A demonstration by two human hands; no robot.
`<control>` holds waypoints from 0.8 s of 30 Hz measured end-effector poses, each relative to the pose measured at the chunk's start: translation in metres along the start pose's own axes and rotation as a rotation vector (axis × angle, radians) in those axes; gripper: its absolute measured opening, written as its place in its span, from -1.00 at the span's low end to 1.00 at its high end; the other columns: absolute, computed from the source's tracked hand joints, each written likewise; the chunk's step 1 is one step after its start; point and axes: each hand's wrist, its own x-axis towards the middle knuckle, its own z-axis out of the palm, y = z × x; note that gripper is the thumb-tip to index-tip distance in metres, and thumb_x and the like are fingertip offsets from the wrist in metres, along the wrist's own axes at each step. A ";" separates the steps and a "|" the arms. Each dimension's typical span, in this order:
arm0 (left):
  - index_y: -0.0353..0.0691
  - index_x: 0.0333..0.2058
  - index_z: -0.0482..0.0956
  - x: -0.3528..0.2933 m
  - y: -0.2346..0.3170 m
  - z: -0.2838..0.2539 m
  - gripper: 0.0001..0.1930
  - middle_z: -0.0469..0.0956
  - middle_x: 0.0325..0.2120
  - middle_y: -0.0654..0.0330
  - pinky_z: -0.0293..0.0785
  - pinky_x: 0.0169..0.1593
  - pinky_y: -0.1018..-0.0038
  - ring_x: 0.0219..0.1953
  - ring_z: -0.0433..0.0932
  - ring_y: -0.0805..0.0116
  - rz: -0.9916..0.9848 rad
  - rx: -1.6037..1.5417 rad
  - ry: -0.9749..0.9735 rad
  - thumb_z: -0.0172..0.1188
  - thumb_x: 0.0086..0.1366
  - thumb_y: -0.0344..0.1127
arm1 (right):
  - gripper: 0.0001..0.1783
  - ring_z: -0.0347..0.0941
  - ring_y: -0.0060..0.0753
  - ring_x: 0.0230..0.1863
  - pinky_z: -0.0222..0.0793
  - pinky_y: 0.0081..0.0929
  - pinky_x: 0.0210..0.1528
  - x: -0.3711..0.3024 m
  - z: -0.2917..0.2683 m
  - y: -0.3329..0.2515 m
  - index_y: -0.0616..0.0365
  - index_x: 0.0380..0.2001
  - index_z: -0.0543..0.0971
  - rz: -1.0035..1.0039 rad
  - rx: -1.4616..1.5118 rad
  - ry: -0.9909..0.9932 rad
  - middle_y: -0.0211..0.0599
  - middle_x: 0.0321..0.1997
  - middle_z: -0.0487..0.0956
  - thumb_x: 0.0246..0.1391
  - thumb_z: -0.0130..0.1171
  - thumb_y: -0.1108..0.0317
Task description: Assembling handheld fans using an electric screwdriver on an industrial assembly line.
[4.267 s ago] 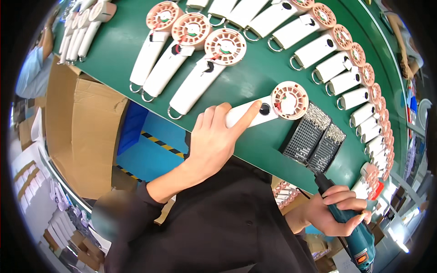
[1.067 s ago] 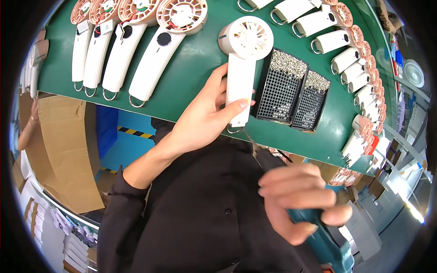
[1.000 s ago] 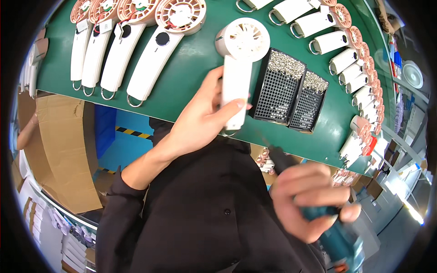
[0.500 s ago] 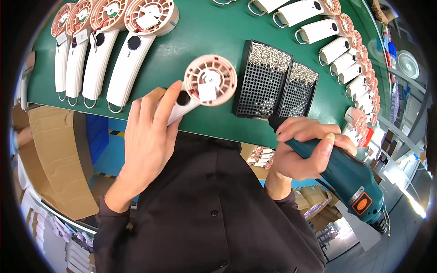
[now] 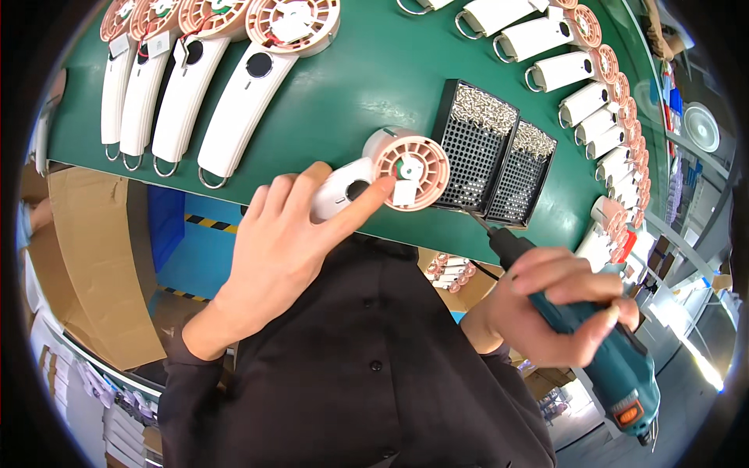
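My left hand [image 5: 277,246] grips the white handle of a handheld fan [image 5: 421,156], one fingertip against its round pink head. The open face shows pink spokes, a green-and-white centre and a small white block. A teal electric screwdriver [image 5: 620,363] is in my closed right hand [image 5: 558,300], blurred by motion. Its thin bit points up-left, near the front edge of a black screw tray [image 5: 460,152]. A second black tray [image 5: 519,183] stands against it on the right. Both have gridded holes, with loose silvery screws heaped at the far end.
Several similar fans [image 5: 238,113] lie side by side at the left of the green table [image 5: 367,86]. More fans [image 5: 562,70] curve along the right side. A cardboard box [image 5: 101,265] stands lower left; another box [image 5: 456,269] below the table's edge holds fans. Another person's hand [image 5: 659,39] shows upper right.
The fan in my left hand has moved right and down, close to the trays, and its head is tilted. My right hand has lowered the screwdriver, and its bit now shows. The view has shifted slightly.
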 end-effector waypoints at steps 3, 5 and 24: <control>0.30 0.15 0.38 -0.004 -0.003 0.003 -0.30 0.36 -0.13 0.13 0.32 -0.24 0.41 -0.31 0.35 0.22 0.016 -0.013 0.003 0.13 0.02 -0.53 | -0.70 0.30 -0.23 -0.79 0.42 -0.27 -0.75 0.003 0.011 -0.007 0.13 -0.05 0.15 -0.008 0.092 -0.107 -0.12 -0.54 0.34 0.26 -0.18 0.22; 0.31 0.14 0.38 -0.005 -0.005 0.001 -0.30 0.36 -0.13 0.11 0.31 -0.25 0.42 -0.32 0.35 0.22 0.033 -0.019 -0.004 0.14 0.01 -0.53 | -0.67 0.31 -0.23 -0.78 0.42 -0.32 -0.76 0.004 0.023 -0.007 0.13 -0.03 0.13 -0.027 0.132 -0.123 -0.13 -0.54 0.35 0.24 -0.15 0.22; 0.26 0.19 0.36 -0.003 -0.009 0.007 -0.31 0.39 -0.19 0.05 0.30 -0.33 0.49 -0.38 0.33 0.28 0.094 0.009 0.018 0.10 0.03 -0.46 | -0.81 0.32 -0.26 -0.79 0.39 -0.31 -0.75 -0.008 0.048 0.018 0.16 -0.17 0.13 0.047 -0.087 -0.355 -0.09 -0.54 0.37 0.26 -0.22 0.31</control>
